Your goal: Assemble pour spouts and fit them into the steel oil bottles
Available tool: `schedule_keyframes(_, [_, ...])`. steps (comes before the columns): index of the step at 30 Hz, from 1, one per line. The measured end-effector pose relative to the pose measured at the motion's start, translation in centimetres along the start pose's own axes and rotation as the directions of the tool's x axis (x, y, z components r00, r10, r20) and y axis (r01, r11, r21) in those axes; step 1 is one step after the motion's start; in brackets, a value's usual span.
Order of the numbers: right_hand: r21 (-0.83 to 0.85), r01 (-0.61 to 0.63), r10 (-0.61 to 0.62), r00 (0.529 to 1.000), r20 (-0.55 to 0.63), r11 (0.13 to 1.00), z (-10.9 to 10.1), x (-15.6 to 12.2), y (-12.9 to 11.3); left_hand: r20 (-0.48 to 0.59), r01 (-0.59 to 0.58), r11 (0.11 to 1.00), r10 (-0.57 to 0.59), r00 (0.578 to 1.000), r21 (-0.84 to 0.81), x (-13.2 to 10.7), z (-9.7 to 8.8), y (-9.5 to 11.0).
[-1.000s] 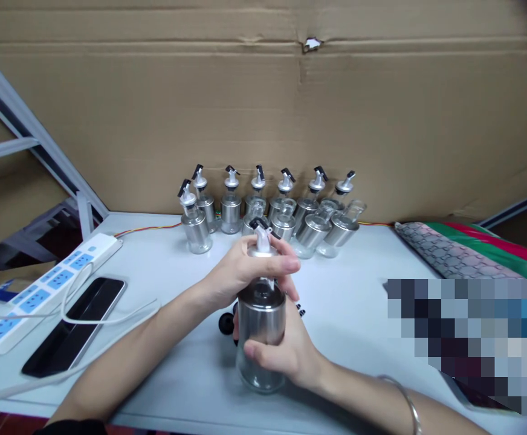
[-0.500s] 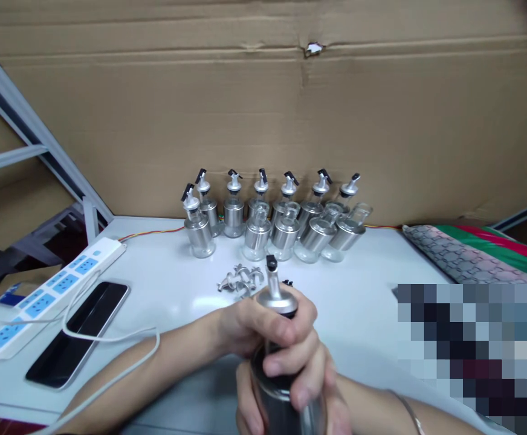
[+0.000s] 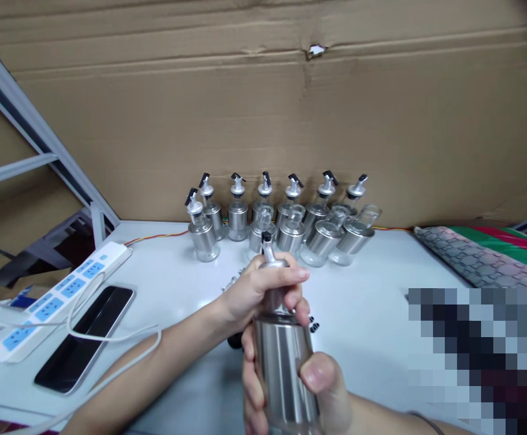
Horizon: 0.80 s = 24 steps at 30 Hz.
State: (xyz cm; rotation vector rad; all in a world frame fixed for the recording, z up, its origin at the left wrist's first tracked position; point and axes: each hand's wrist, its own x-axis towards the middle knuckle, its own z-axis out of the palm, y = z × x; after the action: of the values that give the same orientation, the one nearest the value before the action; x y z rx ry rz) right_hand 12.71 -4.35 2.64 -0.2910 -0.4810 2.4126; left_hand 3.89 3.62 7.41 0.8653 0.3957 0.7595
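Observation:
Close in front of me is an oil bottle [image 3: 287, 368] of glass with a brushed-metal sleeve, slightly tilted. My right hand [image 3: 331, 386] grips its body, thumb on the near side and fingers around the left. My left hand [image 3: 261, 284] is wrapped round the neck just under the silvery pour spout [image 3: 269, 249], whose black tip points up. Part of the spout's collar is hidden by the left fingers. Behind the left hand, small metal spout parts [image 3: 232, 283] are mostly covered. Little black pieces [image 3: 314, 326] lie to the right of the bottle.
At the back stand several bottles with spouts [image 3: 237, 211] and several open-necked bottles [image 3: 322, 238] before them. On the left are a power strip [image 3: 59, 296], a phone [image 3: 86, 338] and a white cable [image 3: 155, 338] across my left forearm. Cardboard [image 3: 263, 121] walls the back.
The bottle has come more upright and higher, showing its metal sleeve. My left hand has shifted up around the spout's collar, and my right hand now holds the body with the thumb in front.

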Motion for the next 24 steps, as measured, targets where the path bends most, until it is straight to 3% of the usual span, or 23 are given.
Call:
schedule_keyframes(4, [-0.006, 0.096, -0.096, 0.991, -0.092, 0.995, -0.5, 0.3, 0.1, -0.128, -0.021, 0.995, 0.033, 0.991, 0.093, 0.5, -0.5, -0.2])
schedule_keyframes(7, [-0.044, 0.120, -0.125, 0.982, -0.140, 0.992, -0.5, 0.3, 0.2, -0.157, -0.034, 0.988, 0.058, 0.986, 0.150, 0.4, -0.7, -0.3])
schedule_keyframes(12, [-0.239, 0.123, -0.177, 0.959, -0.220, 0.963, 0.1, -0.3, -0.1, -0.139, -0.059, 0.977, 0.088, 0.986, 0.203, 0.0, -0.4, -0.1])
schedule_keyframes(18, [-0.544, 0.065, -0.240, 0.936, -0.258, 0.837, 0.4, -0.3, -0.9, -0.123, 0.003, 0.993, 0.011, 0.992, 0.117, 0.1, -0.5, 0.2])
schedule_keyframes(21, [-0.614, 0.066, -0.258, 0.939, -0.229, 0.786, -0.1, 0.2, -1.4, -0.058, 0.027, 0.997, -0.023, 0.998, 0.077, 0.3, -0.9, 0.6])
schedule_keyframes(24, [-0.610, 0.030, -0.206, 0.954, -0.220, 0.792, -0.2, 0.4, -2.1, -0.005, 0.063, 0.997, -0.063, 0.998, 0.051, 0.5, -1.5, 1.0])
